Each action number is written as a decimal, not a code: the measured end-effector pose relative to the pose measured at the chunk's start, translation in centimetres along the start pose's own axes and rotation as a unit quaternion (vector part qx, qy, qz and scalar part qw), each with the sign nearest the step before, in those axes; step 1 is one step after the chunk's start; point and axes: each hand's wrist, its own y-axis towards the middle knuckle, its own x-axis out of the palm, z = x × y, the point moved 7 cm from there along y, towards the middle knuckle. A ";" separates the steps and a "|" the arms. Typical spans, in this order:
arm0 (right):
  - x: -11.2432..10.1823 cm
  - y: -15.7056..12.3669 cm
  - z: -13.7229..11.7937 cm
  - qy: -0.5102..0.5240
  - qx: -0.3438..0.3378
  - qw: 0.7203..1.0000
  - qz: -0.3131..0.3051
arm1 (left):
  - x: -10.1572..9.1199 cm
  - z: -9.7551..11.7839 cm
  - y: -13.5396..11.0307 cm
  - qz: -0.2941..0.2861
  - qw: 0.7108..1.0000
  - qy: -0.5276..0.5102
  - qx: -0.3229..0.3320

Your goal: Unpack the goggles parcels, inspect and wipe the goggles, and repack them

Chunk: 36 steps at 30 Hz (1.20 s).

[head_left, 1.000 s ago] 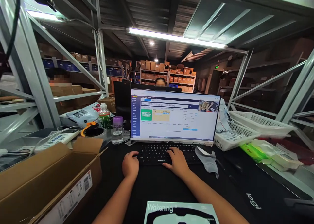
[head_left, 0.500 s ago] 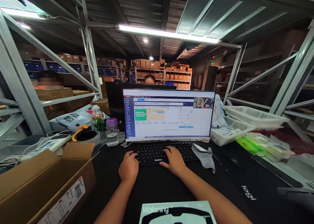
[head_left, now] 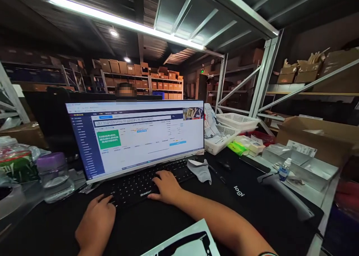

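My right hand (head_left: 166, 186) lies on the black keyboard (head_left: 134, 187), fingers spread over the keys, holding nothing. My left hand (head_left: 95, 224) rests at the keyboard's left front corner, fingers curled down onto the black desk mat (head_left: 244, 203) and the keys' edge, also holding nothing. Behind the keyboard stands a monitor (head_left: 134, 136) showing a web form with a green box. A white printed card (head_left: 185, 243) lies on the mat just in front of my right forearm.
A grey cloth (head_left: 200, 170) lies right of the keyboard. A purple-capped bottle (head_left: 53, 175) stands at left. White baskets (head_left: 232, 127), a barcode scanner (head_left: 283, 190), metal trays (head_left: 303, 164) and an open cardboard box (head_left: 319, 136) are at right. A person sits behind the monitor.
The view has swung right and closer to the desk, so the monitor and keyboard now sit at left. Both hands stay at the keyboard. The box at left has gone from view.
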 end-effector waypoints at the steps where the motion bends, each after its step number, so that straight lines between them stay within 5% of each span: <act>1: 0.0 0.0 -0.1 0.001 0.000 1.000 0.000 | 0.1 0.0 0.0 -0.004 1.000 0.005 0.003; 12: 0.3 -0.3 -0.2 0.014 0.004 1.000 0.007 | -0.3 0.7 -0.4 -0.049 0.997 0.059 -0.032; 36: 0.0 -0.4 -0.4 0.043 0.010 0.999 0.006 | -0.9 2.0 -1.4 -0.046 0.992 0.113 -0.010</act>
